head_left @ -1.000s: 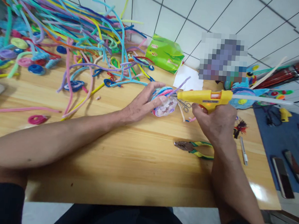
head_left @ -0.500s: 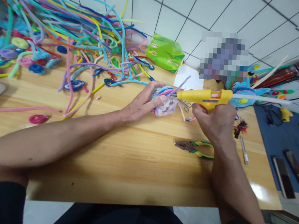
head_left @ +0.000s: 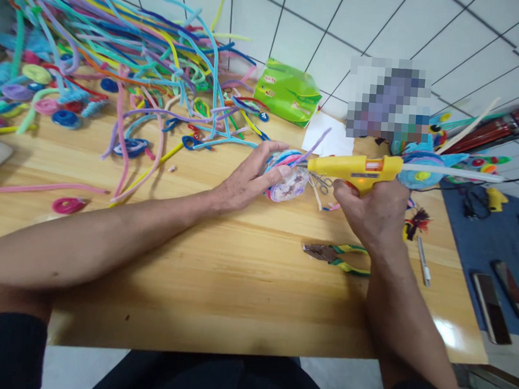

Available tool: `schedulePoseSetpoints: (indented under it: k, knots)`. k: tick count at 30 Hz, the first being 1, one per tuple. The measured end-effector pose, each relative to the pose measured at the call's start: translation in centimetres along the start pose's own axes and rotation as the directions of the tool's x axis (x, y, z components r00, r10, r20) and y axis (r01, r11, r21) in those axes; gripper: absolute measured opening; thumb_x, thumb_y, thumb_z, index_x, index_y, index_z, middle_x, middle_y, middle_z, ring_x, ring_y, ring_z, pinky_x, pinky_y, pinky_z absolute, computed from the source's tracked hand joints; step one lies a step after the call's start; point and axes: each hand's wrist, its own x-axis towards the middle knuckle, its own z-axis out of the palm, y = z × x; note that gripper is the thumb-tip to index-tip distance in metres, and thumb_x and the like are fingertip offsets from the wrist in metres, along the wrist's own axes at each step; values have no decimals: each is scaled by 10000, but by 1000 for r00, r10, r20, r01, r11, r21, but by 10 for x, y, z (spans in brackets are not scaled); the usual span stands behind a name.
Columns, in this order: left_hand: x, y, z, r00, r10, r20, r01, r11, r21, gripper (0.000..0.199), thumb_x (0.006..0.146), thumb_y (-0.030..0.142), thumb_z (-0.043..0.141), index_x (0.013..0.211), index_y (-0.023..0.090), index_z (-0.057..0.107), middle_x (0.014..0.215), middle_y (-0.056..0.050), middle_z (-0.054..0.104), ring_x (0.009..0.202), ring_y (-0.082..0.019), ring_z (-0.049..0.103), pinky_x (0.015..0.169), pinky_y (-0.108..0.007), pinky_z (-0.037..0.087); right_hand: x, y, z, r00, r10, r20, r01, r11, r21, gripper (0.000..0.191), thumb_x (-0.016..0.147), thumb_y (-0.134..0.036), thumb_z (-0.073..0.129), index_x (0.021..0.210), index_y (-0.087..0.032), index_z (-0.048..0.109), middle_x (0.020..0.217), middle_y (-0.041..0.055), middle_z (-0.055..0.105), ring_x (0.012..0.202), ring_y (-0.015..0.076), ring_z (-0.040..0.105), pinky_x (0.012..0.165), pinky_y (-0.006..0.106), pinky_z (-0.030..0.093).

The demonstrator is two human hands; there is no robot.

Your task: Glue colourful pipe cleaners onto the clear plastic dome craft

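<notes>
My left hand [head_left: 254, 179] holds a round coil of coloured pipe cleaners [head_left: 288, 184] between thumb and fingers, its pale underside tilted toward me. A purple pipe cleaner [head_left: 318, 144] sticks up from the coil to the right. Wrapped in my right hand [head_left: 371, 208] is a yellow glue gun [head_left: 345, 165], with a long white glue stick [head_left: 452, 172] out of its back. The gun's nozzle meets the right edge of the coil; whether glue comes out cannot be made out. Small scissors [head_left: 323, 184] lie behind, partly hidden by the gun.
Pliers [head_left: 324, 253] and a white pen-like tool [head_left: 424, 262] lie on the wooden table [head_left: 217, 286]. Loose pipe cleaners [head_left: 119, 42] and small coils heap at the left. A green packet [head_left: 287, 93] and white paper [head_left: 328, 137] lie behind my hands. A red flask [head_left: 504, 128] is at the right.
</notes>
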Motion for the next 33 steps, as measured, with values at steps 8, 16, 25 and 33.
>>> schedulePoseSetpoints:
  k: [8, 16, 25, 33]
  knots:
    - [0, 0, 0, 1000, -12, 9, 12, 1000, 4, 756, 1090, 834, 550, 1581, 259, 537, 1663, -132, 630, 1592, -344, 585, 1392, -511, 459, 2, 3, -1, 999, 41, -5, -41, 998, -54, 172, 850, -391, 686, 726, -295, 614, 738, 104, 731, 788, 355, 736, 782, 479, 584]
    - [0, 1, -1, 1000, -17, 18, 17, 1000, -3, 755, 1095, 828, 548, 1579, 248, 532, 1658, -137, 633, 1584, -341, 591, 1388, -505, 460, 3, 4, -2, 999, 50, 13, -50, 998, -48, 189, 840, -395, 701, 710, -299, 603, 727, 107, 727, 770, 354, 729, 768, 481, 583]
    - [0, 0, 0, 1000, -6, 3, 6, 1000, 3, 751, 1094, 825, 554, 1573, 246, 542, 1645, -143, 643, 1567, -350, 610, 1383, -535, 479, 0, 3, -1, 1000, 8, -23, -10, 998, -54, 151, 843, -398, 687, 742, -302, 629, 752, 103, 749, 783, 350, 729, 780, 481, 598]
    - [0, 0, 0, 1000, 0, 2, 0, 1000, 21, 746, 1094, 827, 554, 1573, 256, 539, 1643, -137, 650, 1575, -340, 610, 1390, -525, 484, 1, 4, -2, 1000, 14, -4, -14, 1000, -18, 130, 839, -392, 706, 772, -299, 644, 765, 98, 742, 822, 361, 740, 788, 480, 592]
